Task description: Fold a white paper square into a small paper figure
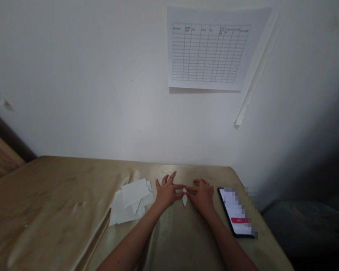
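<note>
A small folded piece of white paper [184, 199] lies on the tan table [59, 210], pointed at its near end. My left hand [167, 192] rests just left of it, index finger and thumb pinching its top, the other fingers spread. From the right, my right hand [201, 194] meets it, fingertips pressed on the same top edge of the paper.
A loose pile of white paper sheets [131, 201] lies left of my left hand. A phone [236, 216] with a lit screen lies to the right near the table edge. A printed table sheet [211, 51] hangs on the white wall behind.
</note>
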The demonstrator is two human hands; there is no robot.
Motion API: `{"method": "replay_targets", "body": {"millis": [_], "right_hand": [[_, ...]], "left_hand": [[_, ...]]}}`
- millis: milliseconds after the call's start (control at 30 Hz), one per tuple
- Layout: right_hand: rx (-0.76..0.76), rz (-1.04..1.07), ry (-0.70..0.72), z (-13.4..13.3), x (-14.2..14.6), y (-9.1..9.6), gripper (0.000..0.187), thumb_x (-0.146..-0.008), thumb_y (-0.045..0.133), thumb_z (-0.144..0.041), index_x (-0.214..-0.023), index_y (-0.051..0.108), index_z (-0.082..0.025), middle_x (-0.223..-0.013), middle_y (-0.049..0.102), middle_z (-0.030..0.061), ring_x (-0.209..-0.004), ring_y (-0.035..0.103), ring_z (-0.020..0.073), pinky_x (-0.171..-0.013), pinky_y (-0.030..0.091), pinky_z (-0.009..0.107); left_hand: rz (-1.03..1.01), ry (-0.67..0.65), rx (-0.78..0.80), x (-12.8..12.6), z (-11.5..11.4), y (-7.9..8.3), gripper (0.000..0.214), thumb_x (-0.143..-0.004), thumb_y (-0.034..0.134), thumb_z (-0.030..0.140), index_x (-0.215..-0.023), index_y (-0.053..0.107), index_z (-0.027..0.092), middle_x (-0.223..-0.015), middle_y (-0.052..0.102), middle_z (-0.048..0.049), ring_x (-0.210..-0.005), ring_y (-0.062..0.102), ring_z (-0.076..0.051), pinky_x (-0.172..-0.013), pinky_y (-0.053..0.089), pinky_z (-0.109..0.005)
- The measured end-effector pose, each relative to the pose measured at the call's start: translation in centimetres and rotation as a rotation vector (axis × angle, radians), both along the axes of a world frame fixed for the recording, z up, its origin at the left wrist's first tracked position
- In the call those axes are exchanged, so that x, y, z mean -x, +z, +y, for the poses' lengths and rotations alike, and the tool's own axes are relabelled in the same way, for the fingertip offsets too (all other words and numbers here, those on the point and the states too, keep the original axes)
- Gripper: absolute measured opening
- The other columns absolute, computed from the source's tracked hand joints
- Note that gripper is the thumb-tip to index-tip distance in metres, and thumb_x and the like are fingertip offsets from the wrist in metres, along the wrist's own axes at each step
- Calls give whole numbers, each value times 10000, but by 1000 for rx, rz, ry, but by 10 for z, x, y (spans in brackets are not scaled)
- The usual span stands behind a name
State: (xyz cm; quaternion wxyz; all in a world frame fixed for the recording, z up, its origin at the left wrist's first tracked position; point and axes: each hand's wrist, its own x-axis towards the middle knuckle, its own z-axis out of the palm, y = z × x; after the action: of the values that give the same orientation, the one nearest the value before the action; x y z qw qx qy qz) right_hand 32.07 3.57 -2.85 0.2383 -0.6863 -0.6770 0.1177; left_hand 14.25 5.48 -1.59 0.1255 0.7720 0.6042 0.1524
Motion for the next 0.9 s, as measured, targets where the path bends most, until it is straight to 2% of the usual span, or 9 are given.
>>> {"method": "replay_targets", "body": {"millis": [200, 367, 667, 767, 900], "right_hand": [[22, -53, 26, 1, 0, -2, 250, -847, 663, -447, -1073, 747, -382, -1385, 541, 71, -1351, 331, 361, -1106, 161, 621], [54, -87, 16, 2, 0, -4, 269, -862, 658, -449, -1127, 695, -473, -1424, 511, 33, -1381, 308, 351, -1094, 143, 677], [41, -161, 24, 0, 5, -7, 392, -896, 618, -408, -1263, 577, -538, -1448, 473, 36, -1393, 292, 345, -1081, 136, 690], [39, -163, 19, 2, 4, -9, 399, -891, 618, -414, -1279, 581, -502, -1437, 478, 52, -1375, 317, 336, -1089, 142, 662], [-15, -119, -23, 4, 0, -12, 368, -864, 644, -447, -1223, 660, -367, -1355, 531, 88, -1309, 386, 305, -1115, 168, 565]], "left_hand": [[5, 9, -10, -1, -1, -2, 409, -776, 721, 530, -1175, 642, 573, -1621, 268, 90, -1471, 213, -417, -1114, -26, -762], [9, 10, -22, -2, 0, -6, 443, -773, 714, 545, -1203, 617, 583, -1619, 277, 74, -1465, 222, -428, -1099, -33, -776], [55, 20, -50, -3, 1, -14, 527, -803, 667, 573, -1315, 550, 534, -1613, 302, 2, -1468, 230, -397, -1118, -34, -746], [49, 6, -57, -1, 1, -15, 556, -817, 658, 563, -1352, 509, 534, -1602, 322, -8, -1463, 238, -390, -1120, -20, -747], [38, -32, -67, 0, 1, -12, 566, -835, 662, 514, -1366, 470, 561, -1605, 307, 1, -1454, 261, -369, -1124, -1, -743]]}}
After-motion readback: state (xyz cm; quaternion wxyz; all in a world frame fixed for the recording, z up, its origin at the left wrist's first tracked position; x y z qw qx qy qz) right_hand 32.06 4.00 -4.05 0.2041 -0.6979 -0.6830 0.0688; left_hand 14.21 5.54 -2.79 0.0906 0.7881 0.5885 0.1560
